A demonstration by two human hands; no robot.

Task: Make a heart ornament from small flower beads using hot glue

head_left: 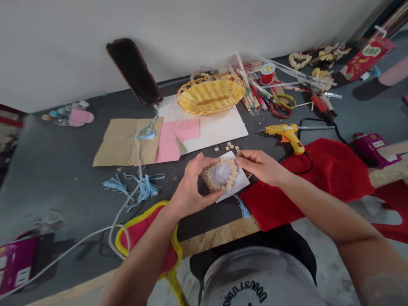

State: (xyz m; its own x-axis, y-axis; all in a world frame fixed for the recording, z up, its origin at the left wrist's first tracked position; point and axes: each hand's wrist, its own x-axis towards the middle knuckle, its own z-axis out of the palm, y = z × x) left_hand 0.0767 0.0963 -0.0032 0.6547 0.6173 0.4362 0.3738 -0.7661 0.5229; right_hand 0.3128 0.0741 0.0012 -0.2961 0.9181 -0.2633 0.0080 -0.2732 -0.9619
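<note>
A ring of small beige flower-shaped pieces (235, 174) lies over a square of white paper (241, 183). My left hand (194, 180) curves around its left side, thumb below and fingers above, gripping it. At the ring's upper right edge, my right hand (255, 165) has thumb and forefinger pinched together; whatever is between them is too small to make out. A light blue tassel (243, 208) hangs from the bottom of the ring. Several loose beige flower pieces (230, 146) lie just beyond the paper.
A yellow glue gun (283, 132) rests right of my hands, above red felt (331, 170). Behind are a wicker basket (210, 95), scissors (282, 106) and a red thread spool (267, 75). Blue tassels (145, 187) and a white cable (119, 212) lie left. A phone (135, 70) leans against the wall.
</note>
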